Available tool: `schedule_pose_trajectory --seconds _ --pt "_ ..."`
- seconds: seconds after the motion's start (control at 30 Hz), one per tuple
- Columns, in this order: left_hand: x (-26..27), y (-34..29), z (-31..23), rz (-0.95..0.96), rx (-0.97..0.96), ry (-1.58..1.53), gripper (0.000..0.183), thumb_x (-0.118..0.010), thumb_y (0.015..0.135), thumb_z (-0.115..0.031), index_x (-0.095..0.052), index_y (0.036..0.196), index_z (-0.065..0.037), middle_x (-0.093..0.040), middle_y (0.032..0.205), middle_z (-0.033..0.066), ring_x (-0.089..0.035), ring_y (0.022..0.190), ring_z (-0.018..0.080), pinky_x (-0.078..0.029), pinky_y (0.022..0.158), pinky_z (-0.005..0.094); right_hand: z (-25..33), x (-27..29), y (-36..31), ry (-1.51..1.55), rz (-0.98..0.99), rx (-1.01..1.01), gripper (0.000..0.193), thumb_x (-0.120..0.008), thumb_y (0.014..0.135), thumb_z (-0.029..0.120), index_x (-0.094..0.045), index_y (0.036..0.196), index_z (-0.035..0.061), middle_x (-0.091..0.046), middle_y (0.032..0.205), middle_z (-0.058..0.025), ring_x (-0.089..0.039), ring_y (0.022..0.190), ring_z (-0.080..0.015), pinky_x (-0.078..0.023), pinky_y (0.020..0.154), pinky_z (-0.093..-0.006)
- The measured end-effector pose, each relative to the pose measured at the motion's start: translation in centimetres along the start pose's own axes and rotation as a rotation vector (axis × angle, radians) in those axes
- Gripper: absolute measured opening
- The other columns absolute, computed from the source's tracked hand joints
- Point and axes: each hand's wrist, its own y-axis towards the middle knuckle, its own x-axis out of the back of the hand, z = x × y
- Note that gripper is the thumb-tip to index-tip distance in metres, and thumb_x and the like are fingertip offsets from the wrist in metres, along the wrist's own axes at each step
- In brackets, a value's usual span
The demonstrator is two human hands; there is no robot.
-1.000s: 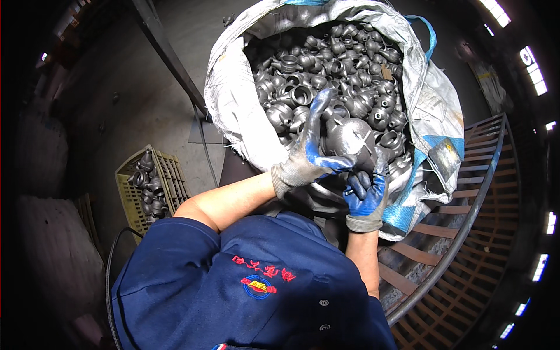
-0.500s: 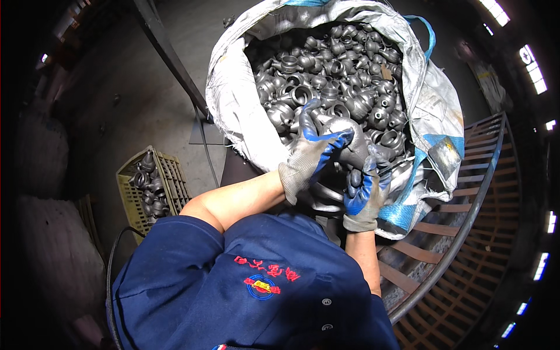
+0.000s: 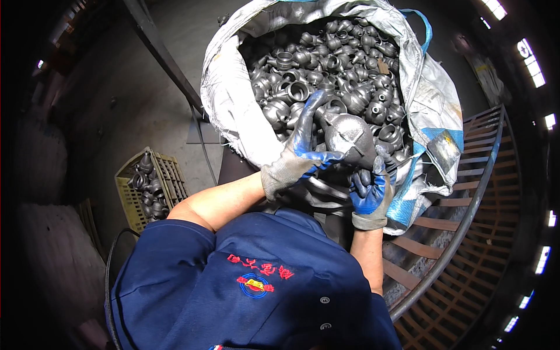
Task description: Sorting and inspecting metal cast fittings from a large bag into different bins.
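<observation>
A rounded grey metal casting [image 3: 350,137], with a short neck on its left end and a raised seam, is held between my hands above the near part of a bag of similar parts. My left hand [image 3: 297,154], in a grey glove with a blue palm, cradles its left side, one digit stretched up beside the neck and another along its lower edge. My right hand [image 3: 371,195], gloved the same way, grips its lower right side with curled fingers. The casting hides some fingertips. Behind it lie several loose castings [image 3: 297,91].
A white woven bulk bag [image 3: 230,99] with blue straps surrounds the castings. On the floor at left stands a yellowish plastic crate [image 3: 169,175] holding several castings. A curved slatted metal frame [image 3: 466,224] runs along the right. A dark post [image 3: 163,58] slants at upper left.
The casting has turned in my hands and come up, showing more of its rounded body. My left hand has shifted slightly left and opened wider around it; my right hand has moved slightly right.
</observation>
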Motion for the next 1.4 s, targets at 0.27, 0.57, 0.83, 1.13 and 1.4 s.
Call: schedule_pose_trajectory --seconds 0.27,0.57,0.83,1.13,1.4 --pt "-1.1 -2.6 3.5 0.148 0.183 -0.655 0.03 -0.038 0.095 -0.008 -0.051 0.12 0.002 -0.056 0.116 0.0102 -0.053 0.105 0.0157 -0.04 0.095 0.0273 0.2 -2.2 -1.2 -0.236 -0.055 0.194 0.013 -0.062 0.082 0.009 -0.058 0.095 0.0101 -0.049 0.068 0.0042 -0.038 0.044 -0.0039 -0.032 0.04 -0.0167" --pt "-0.1 -1.8 2.1 0.305 0.049 0.027 0.021 -0.048 0.09 -0.003 -0.057 0.108 0.003 -0.062 0.095 0.0065 -0.059 0.085 0.0117 -0.048 0.074 0.0235 0.1 -1.1 -0.7 -0.121 0.018 0.136 0.015 -0.057 0.087 0.012 -0.057 0.103 0.0093 -0.046 0.064 0.001 -0.035 0.043 -0.0068 -0.028 0.037 -0.0183" --pt "-0.6 -1.6 1.0 0.046 0.712 -0.514 0.019 -0.06 0.081 -0.003 -0.06 0.1 -0.001 -0.062 0.078 0.0045 -0.057 0.063 0.0087 -0.047 0.057 0.0215 0.7 0.6 0.0 -0.03 0.023 0.093 0.015 -0.059 0.086 0.01 -0.055 0.1 0.0076 -0.042 0.062 0.0031 -0.035 0.042 -0.0055 -0.025 0.034 -0.018" --pt "-0.8 0.0 -0.4 -0.061 0.749 -0.552 0.069 -0.068 0.078 -0.009 -0.029 0.135 -0.001 -0.062 0.093 0.0052 -0.059 0.076 0.008 -0.047 0.061 0.0195 0.4 -0.3 -0.6 -0.082 -0.042 0.166 0.014 -0.059 0.086 0.009 -0.055 0.099 0.0061 -0.044 0.062 0.0009 -0.035 0.042 -0.007 -0.027 0.034 -0.0192" --pt "1.5 2.0 1.0 0.012 -0.11 0.296 0.06 -0.065 0.081 -0.022 -0.039 0.132 -0.006 -0.048 0.124 0.0111 -0.045 0.117 0.0237 -0.035 0.099 0.035 0.8 0.9 0.1 0.064 -0.007 -0.054 0.017 -0.052 0.091 0.023 -0.056 0.103 0.0101 -0.035 0.051 0.0022 -0.025 0.036 -0.0075 -0.033 0.041 -0.0197"
